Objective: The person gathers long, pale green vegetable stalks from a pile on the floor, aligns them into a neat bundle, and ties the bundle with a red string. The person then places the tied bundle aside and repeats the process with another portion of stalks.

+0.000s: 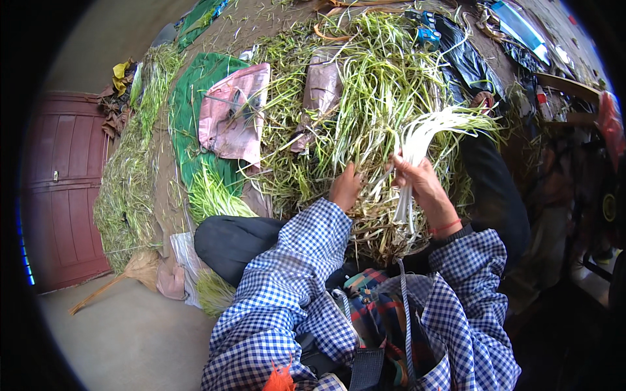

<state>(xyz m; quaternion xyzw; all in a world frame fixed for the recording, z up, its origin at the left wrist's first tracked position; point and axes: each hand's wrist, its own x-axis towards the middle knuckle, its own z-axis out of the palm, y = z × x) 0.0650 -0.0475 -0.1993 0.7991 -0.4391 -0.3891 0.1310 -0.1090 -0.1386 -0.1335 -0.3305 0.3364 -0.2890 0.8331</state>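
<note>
A bunch of long white-and-green leafy stalks [425,129], like chives, is gripped in my right hand [423,185]. Its pale ends hang below the fingers, and the leafy tops bend over to the right. My left hand [345,188] is just to the left, low against the heap of loose stalks [376,93] in front of my body. Its back faces the camera with the fingers curled, so whatever may be between them is hidden. Dry, brownish stalks and roots [381,239] lie below both hands, between my legs.
Left of the heap, a pink plastic sack [234,112] lies on green sheeting [195,117], near a bright green bundle [215,190]. A straw broom [132,271] rests by another long stalk pile [129,195]. Black plastic [464,54] and a blue toy vehicle [429,34] are at the far right.
</note>
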